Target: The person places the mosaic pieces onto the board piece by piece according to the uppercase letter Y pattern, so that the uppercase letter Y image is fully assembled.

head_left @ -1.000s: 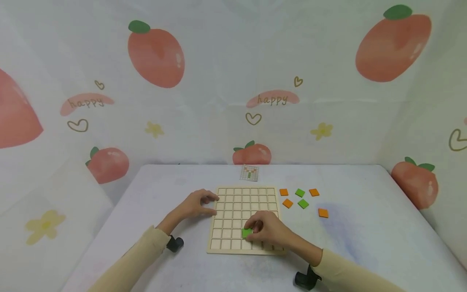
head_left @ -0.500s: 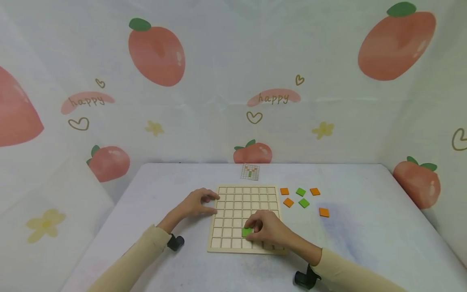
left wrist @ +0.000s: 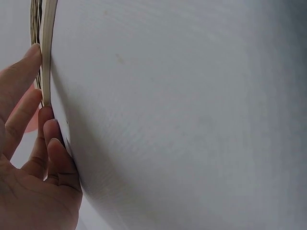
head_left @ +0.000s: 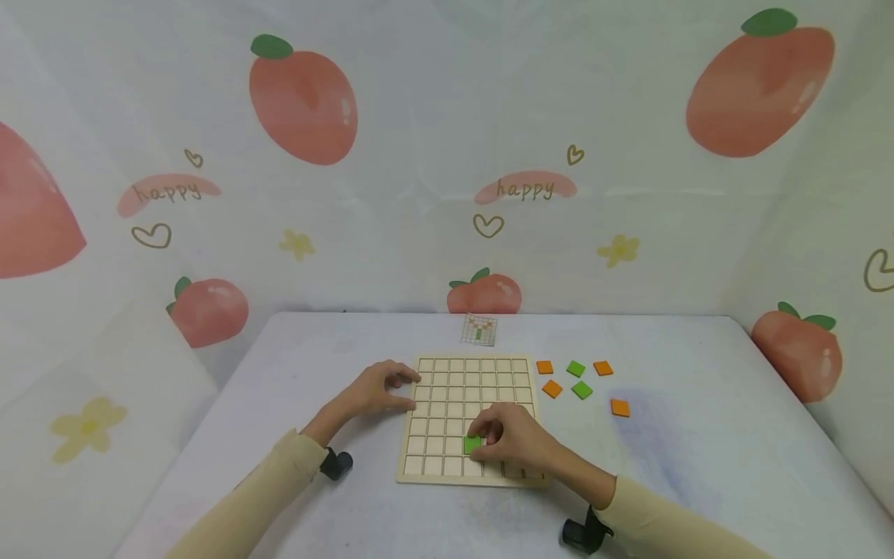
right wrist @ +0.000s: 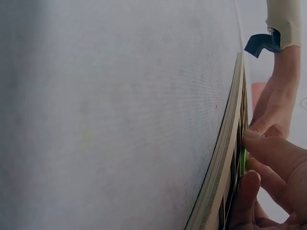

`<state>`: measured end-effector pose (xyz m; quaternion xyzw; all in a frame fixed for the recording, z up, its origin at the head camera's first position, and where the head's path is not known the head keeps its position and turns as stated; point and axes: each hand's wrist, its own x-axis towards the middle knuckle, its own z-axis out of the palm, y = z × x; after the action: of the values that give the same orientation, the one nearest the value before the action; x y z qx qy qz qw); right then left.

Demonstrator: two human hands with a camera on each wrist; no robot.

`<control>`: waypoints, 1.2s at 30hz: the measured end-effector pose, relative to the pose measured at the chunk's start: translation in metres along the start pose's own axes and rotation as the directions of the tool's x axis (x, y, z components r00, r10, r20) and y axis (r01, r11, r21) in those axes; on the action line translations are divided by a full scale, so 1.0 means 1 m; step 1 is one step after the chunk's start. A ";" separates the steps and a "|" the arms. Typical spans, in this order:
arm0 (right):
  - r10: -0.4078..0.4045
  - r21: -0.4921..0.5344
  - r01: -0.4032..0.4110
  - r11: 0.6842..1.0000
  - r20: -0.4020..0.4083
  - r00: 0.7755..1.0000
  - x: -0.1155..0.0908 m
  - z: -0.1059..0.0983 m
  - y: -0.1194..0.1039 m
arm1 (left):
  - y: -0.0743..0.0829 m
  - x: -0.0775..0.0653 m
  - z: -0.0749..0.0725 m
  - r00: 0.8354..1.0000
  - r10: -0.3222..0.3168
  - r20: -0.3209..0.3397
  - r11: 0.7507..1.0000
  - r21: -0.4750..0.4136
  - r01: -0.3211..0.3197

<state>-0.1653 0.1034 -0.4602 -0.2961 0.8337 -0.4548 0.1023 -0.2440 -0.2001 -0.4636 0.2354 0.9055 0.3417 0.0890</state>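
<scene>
A pale wooden board (head_left: 435, 427) with a square grid lies flat on the table. My right hand (head_left: 517, 439) pinches a green square tile (head_left: 472, 445) between thumb and fingers, in a cell of the second row from the near edge. In the right wrist view the green tile (right wrist: 243, 160) shows as a thin strip between the fingertips, at the board's surface. My left hand (head_left: 373, 390) rests against the left edge of the board, thumb and fingers apart. The left wrist view shows its fingertips touching the board's side (left wrist: 47, 62).
Right of the board lie loose orange tiles (head_left: 619, 407) and green tiles (head_left: 581, 390), several in all. A small card (head_left: 479, 330) with a printed coloured grid pattern lies behind the board. A fruit-patterned cloth (head_left: 405, 233) hangs behind the white table (head_left: 335, 341).
Both hands, the board and the tiles keep their places. Only a slight shift of the head view shows.
</scene>
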 end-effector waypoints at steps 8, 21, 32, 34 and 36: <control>0.005 0.008 -0.005 1.000 0.003 1.000 0.000 -0.001 0.002 | 0.000 0.000 0.000 1.000 0.004 0.000 1.000 -0.003 -0.004; -0.020 0.133 0.011 0.991 0.071 0.997 -0.009 -0.016 0.009 | 0.000 0.000 0.001 1.000 -0.025 -0.004 1.000 -0.001 0.025; -0.005 0.150 -0.002 0.989 0.049 0.999 -0.044 -0.065 0.025 | 0.001 -0.002 0.001 1.000 0.012 -0.003 1.000 -0.011 -0.012; -0.009 0.159 0.002 0.987 0.045 0.999 -0.051 -0.073 0.028 | 0.001 -0.002 0.001 1.000 0.014 -0.003 1.000 -0.008 -0.014; -0.021 0.170 0.013 0.985 0.043 0.999 -0.057 -0.082 0.031 | 0.000 -0.002 0.001 1.000 0.013 -0.003 1.000 -0.009 -0.013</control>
<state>-0.1682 0.2066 -0.4451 -0.3034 0.7869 -0.5182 0.1420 -0.2420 -0.2004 -0.4638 0.2403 0.9025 0.3468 0.0864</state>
